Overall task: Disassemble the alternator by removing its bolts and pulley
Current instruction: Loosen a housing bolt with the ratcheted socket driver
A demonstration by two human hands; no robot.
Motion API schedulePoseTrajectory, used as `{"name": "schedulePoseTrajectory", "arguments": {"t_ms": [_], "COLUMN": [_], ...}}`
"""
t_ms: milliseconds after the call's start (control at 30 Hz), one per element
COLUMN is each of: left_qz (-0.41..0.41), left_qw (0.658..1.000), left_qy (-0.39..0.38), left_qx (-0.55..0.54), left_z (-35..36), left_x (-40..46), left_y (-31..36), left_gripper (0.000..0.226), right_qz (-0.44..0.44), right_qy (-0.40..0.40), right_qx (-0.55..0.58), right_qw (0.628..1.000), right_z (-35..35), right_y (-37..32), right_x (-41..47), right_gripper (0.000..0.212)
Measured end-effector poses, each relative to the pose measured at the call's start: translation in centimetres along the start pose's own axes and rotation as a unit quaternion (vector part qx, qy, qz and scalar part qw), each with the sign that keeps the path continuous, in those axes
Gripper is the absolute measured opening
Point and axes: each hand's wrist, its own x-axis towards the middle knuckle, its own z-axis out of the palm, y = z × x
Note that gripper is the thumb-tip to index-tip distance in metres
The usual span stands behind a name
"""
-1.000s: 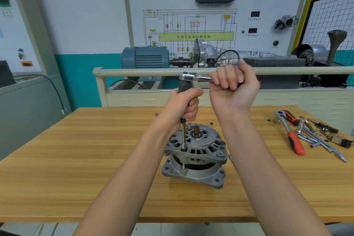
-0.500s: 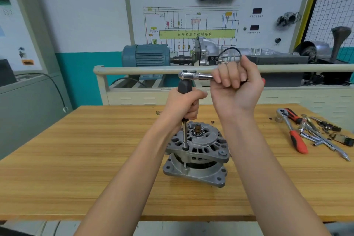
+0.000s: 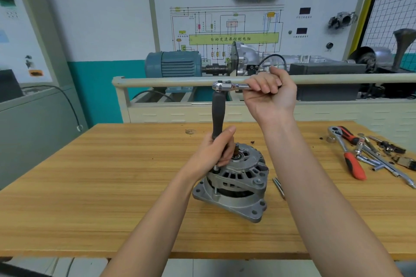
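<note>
A grey alternator (image 3: 238, 180) stands on the wooden table (image 3: 90, 186), its bare shaft pointing up with no pulley on it. A long driver with a dark handle (image 3: 218, 114) stands upright on a bolt at the housing's left rim. My left hand (image 3: 213, 153) grips the lower end of that driver, just above the alternator. A chrome ratchet (image 3: 227, 86) sits crosswise on the driver's top. My right hand (image 3: 267, 94) holds the ratchet's handle, which its fingers hide.
Hand tools lie at the table's right: a red-handled ratchet (image 3: 350, 155), chrome extensions and sockets (image 3: 382, 162). A small metal rod (image 3: 278, 186) lies just right of the alternator. Behind the table runs a rail (image 3: 157, 81) fronting a blue motor and gearbox rig.
My left hand has slid down the driver from the handle's top to its lower end near the alternator. My right hand stays on the ratchet.
</note>
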Motion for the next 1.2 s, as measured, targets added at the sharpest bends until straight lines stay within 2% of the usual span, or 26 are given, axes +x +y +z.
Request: {"name": "schedulePoseTrajectory", "arguments": {"t_ms": [133, 200, 233, 333, 367, 400, 433, 467, 533, 600, 700, 800, 900, 967, 1067, 1133, 1200], "left_qz": [-0.005, -0.008, -0.01, -0.017, -0.018, -0.017, -0.015, -0.011, -0.005, -0.003, -0.013, -0.021, -0.034, -0.048, -0.058, -0.06, -0.061], "left_qw": [1.0, 0.999, 0.999, 0.999, 0.998, 0.998, 0.999, 0.999, 0.999, 0.998, 0.997, 0.994, 0.991, 0.99, 0.992, 0.992, 0.993], "left_qy": [0.018, 0.029, 0.034, 0.046, 0.051, 0.052, 0.046, 0.036, 0.008, -0.019, -0.045, -0.081, -0.096, -0.098, -0.086, -0.079, -0.074], "left_qx": [-0.01, -0.016, -0.017, -0.018, -0.015, -0.015, -0.021, -0.032, -0.049, -0.06, -0.069, -0.075, -0.087, -0.086, -0.076, -0.074, -0.076], "left_z": [0.2, 0.3, 0.3, 0.7, 0.8, 0.8, 0.9, 0.8, 0.6, 0.4, 0.2, -0.2, -0.6, -0.5, -0.5, -0.5, -0.4], "left_x": [0.0, 0.2, 0.2, 0.0, -0.1, -0.2, -0.2, -0.2, -0.3, -0.4, -0.5, -0.5, -0.4, -0.1, 0.1, 0.1, 0.1], "left_y": [-0.2, -0.2, -0.2, -0.2, -0.2, -0.2, -0.1, -0.1, 0.0, -0.1, -0.3, -0.3, -0.3, -0.3, -0.6, -0.6, -0.6], "left_gripper": [0.059, 0.061, 0.062, 0.065, 0.066, 0.067, 0.065, 0.062, 0.057, 0.055, 0.055, 0.057, 0.054, 0.055, 0.054, 0.053, 0.052], "right_qz": [-0.092, -0.173, -0.228, -0.374, -0.395, -0.402, -0.396, -0.376, -0.283, -0.171, -0.039, 0.034, 0.046, 0.003, -0.08, -0.142, -0.217], "right_qy": [-0.057, -0.113, -0.143, -0.201, -0.214, -0.22, -0.217, -0.21, -0.193, -0.156, -0.088, -0.052, -0.025, -0.02, -0.061, -0.099, -0.147], "right_qx": [-0.085, -0.182, -0.243, -0.407, -0.438, -0.452, -0.446, -0.417, -0.319, -0.21, -0.082, -0.016, 0.008, 0.004, -0.058, -0.134, -0.227], "right_qw": [0.991, 0.961, 0.932, 0.809, 0.778, 0.765, 0.773, 0.801, 0.884, 0.95, 0.992, 0.998, 0.999, 1.0, 0.993, 0.976, 0.938], "right_z": [0.2, 0.3, 0.3, 0.2, 0.3, 0.4, 0.5, 0.6, 0.7, 0.8, 0.6, 0.5, 0.3, 0.1, -0.1, 0.0, 0.3], "right_y": [0.9, 1.9, 2.5, 4.4, 4.8, 5.1, 5.0, 4.6, 3.4, 1.9, 0.2, -0.3, -0.4, -0.2, 0.4, 1.2, 2.3], "right_x": [-2.2, -3.7, -4.5, -6.1, -6.5, -6.6, -6.6, -6.4, -5.7, -4.6, -2.6, -1.0, -0.3, -0.6, -2.3, -3.5, -4.4], "right_gripper": [0.056, 0.053, 0.049, 0.035, 0.031, 0.03, 0.032, 0.037, 0.046, 0.053, 0.05, 0.044, 0.046, 0.049, 0.054, 0.055, 0.051]}}
